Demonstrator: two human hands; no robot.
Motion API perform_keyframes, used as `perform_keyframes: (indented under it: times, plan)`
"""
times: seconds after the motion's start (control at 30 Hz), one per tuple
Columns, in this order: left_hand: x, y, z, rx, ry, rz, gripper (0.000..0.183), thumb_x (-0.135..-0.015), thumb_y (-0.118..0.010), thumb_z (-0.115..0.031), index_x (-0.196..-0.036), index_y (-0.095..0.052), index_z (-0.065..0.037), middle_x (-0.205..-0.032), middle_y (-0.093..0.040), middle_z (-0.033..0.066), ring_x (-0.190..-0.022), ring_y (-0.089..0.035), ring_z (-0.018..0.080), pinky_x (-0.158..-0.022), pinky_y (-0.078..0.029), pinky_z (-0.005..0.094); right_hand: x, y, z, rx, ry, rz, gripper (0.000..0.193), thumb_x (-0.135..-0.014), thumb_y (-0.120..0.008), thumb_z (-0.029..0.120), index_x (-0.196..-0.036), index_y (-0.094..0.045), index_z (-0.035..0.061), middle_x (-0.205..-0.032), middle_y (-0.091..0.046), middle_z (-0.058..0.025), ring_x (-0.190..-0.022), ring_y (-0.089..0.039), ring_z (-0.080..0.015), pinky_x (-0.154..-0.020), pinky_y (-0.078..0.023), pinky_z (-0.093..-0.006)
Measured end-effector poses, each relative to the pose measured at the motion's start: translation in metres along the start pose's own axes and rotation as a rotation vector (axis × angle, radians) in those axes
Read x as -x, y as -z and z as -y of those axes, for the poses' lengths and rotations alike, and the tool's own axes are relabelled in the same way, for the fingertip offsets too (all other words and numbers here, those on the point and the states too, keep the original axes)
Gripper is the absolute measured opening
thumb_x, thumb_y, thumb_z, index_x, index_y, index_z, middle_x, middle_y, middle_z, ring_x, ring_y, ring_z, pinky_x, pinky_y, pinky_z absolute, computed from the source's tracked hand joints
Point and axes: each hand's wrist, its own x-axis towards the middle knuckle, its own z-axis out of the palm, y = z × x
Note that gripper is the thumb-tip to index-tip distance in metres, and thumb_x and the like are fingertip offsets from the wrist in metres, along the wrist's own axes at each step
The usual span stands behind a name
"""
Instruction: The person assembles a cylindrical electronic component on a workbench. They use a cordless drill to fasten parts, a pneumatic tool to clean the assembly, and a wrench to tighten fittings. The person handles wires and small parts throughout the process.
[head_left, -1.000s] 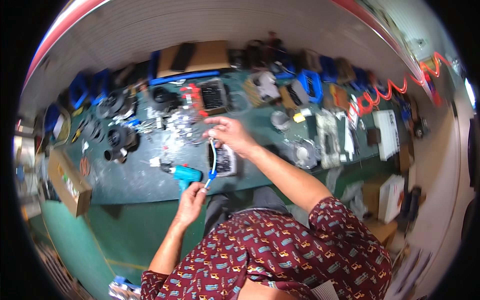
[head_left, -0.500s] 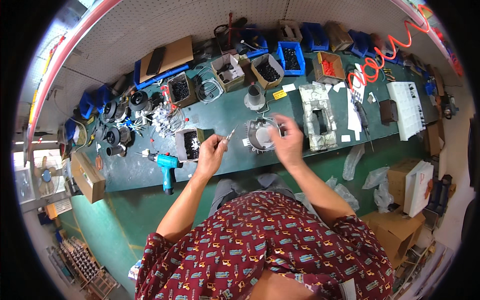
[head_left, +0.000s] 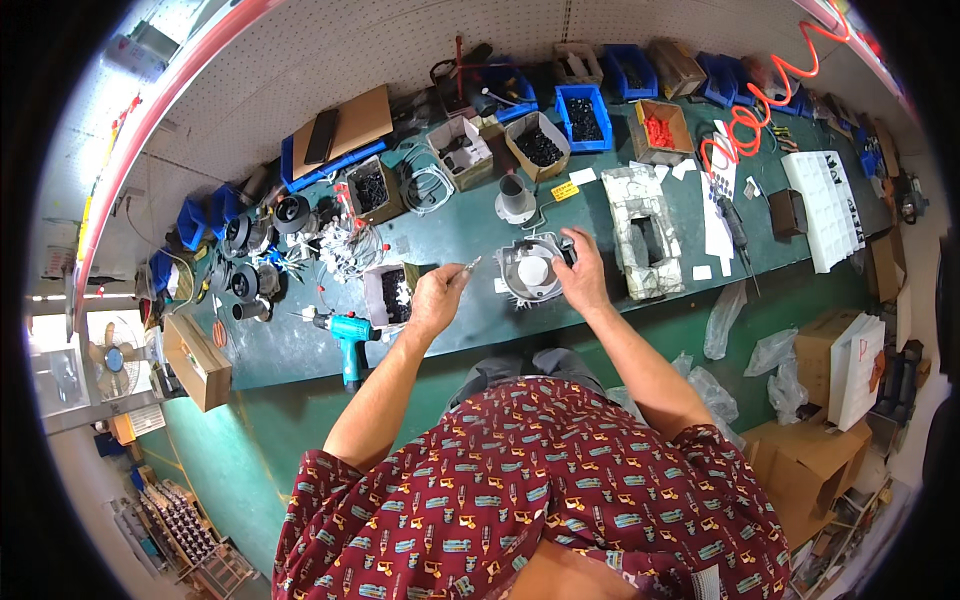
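On the green bench in front of me sits a round grey metal housing (head_left: 513, 284) with a pale round disc (head_left: 533, 271) in its middle. My right hand (head_left: 584, 280) grips the housing's right side, thumb and fingers around the rim. Left of the housing, my left hand (head_left: 438, 303) pinches a small, slim, silvery pointed piece (head_left: 473, 265); its kind is too small to make out. Beyond the housing stands a grey flanged metal tube (head_left: 515, 203). A teal power drill (head_left: 350, 335) lies near the front edge, beside a box of black parts (head_left: 388, 288).
A taped white foam block (head_left: 640, 215) lies to the right, then a dark corded tool (head_left: 735, 225) and a white tray (head_left: 820, 205). Bins (head_left: 582, 120) and boxes line the back. Motor parts (head_left: 245, 280) and bundled wires (head_left: 350, 250) crowd the left. Plastic bags (head_left: 725, 320) lie below.
My right hand has come down from above the housing onto its right rim. The left hand keeps its pinch on the pointed piece. The whole view has shifted slightly.
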Motion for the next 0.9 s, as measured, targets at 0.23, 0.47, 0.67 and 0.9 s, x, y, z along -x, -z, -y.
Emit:
perform_keyframes:
  times: [0.23,0.47,0.67,0.9]
  plan:
    - [0.005,0.003,0.014,-0.027,0.001,0.125,0.027,-0.102,-0.065,-0.024,-0.109,-0.073,0.0,-0.068,-0.061,0.0128,-0.062,-0.055,0.0191,-0.064,-0.048,0.0375,-0.026,0.015,0.018,0.015,-0.005,0.195,0.051,-0.083,-0.073,0.007,-0.133,-0.065,0.0031,-0.143,-0.058,-0.0213,-0.135,-0.056,-0.0349,-0.114,-0.043,-0.0382]
    - [-0.005,-0.004,0.013,-0.052,-0.06,0.206,0.029,-0.101,-0.065,-0.027,-0.104,-0.074,0.001,-0.071,-0.061,0.0156,-0.065,-0.057,0.0215,-0.066,-0.049,0.0393,-0.029,0.017,0.022,0.011,0.023,0.229,0.051,-0.082,-0.073,0.005,-0.132,-0.065,0.0026,-0.14,-0.06,-0.0213,-0.131,-0.057,-0.0364,-0.113,-0.045,-0.0392]
    - [-0.015,-0.01,0.015,-0.01,-0.082,0.247,0.029,-0.1,-0.064,-0.025,-0.106,-0.074,0.002,-0.075,-0.065,0.0153,-0.067,-0.058,0.0205,-0.069,-0.05,0.0382,-0.029,0.016,0.018,0.012,0.034,0.227,0.051,-0.083,-0.072,0.005,-0.133,-0.065,0.0026,-0.139,-0.061,-0.0204,-0.132,-0.057,-0.0353,-0.113,-0.045,-0.0392]
    - [-0.023,-0.002,0.0,0.031,0.002,0.393,0.029,-0.1,-0.064,-0.024,-0.106,-0.073,0.004,-0.077,-0.066,0.0113,-0.074,-0.057,0.0144,-0.071,-0.05,0.0354,-0.026,0.016,0.017,0.0,0.034,0.214,0.05,-0.083,-0.073,0.006,-0.132,-0.065,0.0029,-0.138,-0.061,-0.0202,-0.132,-0.057,-0.0349,-0.113,-0.045,-0.0392]
